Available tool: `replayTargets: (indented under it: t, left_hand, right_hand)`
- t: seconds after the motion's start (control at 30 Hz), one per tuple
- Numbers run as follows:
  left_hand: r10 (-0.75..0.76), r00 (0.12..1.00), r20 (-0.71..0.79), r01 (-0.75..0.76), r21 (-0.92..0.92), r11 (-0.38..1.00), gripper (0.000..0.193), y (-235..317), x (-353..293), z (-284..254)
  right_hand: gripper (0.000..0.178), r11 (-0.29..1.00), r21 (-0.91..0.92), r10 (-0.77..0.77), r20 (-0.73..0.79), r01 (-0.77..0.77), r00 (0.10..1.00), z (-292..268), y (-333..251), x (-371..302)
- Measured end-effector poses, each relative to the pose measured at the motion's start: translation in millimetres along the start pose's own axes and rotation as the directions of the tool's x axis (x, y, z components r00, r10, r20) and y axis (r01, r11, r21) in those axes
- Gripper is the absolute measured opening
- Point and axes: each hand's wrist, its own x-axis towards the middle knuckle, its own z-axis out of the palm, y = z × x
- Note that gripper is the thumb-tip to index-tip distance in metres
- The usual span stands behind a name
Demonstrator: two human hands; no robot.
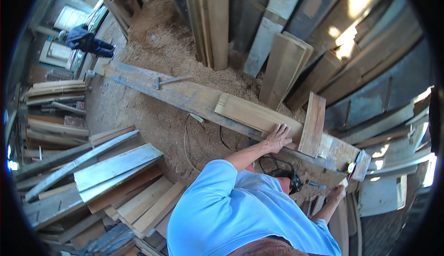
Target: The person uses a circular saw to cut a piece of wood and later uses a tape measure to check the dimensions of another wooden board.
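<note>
My left hand (278, 138) lies with fingers spread on the near end of a pale plank (249, 112). That plank rests on a long, worn workbench board (185, 96). Just right of the hand, a shorter brown board (312, 125) lies crosswise over the bench. My right hand (337, 193) is low at the right, off the bench's near side, its fingers closed around a small whitish piece (343, 182) whose kind I cannot make out. Between my body and the bench is a dark tool with a cord (292, 178), partly hidden by my shirt.
A hammer (172, 80) lies farther along the bench. Tall planks (216, 24) lean behind it, above a sawdust heap (162, 34). Stacked boards (118, 166) crowd the left, and a cable (186, 140) trails over the floor. Another person (85, 40) in dark clothes is at the far left.
</note>
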Motion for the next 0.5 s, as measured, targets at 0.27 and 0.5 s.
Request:
replayTargets:
  t: [0.27,0.5]
  left_hand:
    - [-0.111,0.991,-0.069,0.114,0.041,0.993,0.072,-43,-42,-10]
    - [-0.108,0.986,0.125,0.117,-0.064,0.991,0.076,-55,-35,-4]
  right_hand:
    - [0.028,0.599,-0.646,-0.431,0.239,0.474,0.870,92,-36,100]
    - [0.037,0.067,-0.575,-0.487,0.694,0.815,0.530,306,-100,-52]
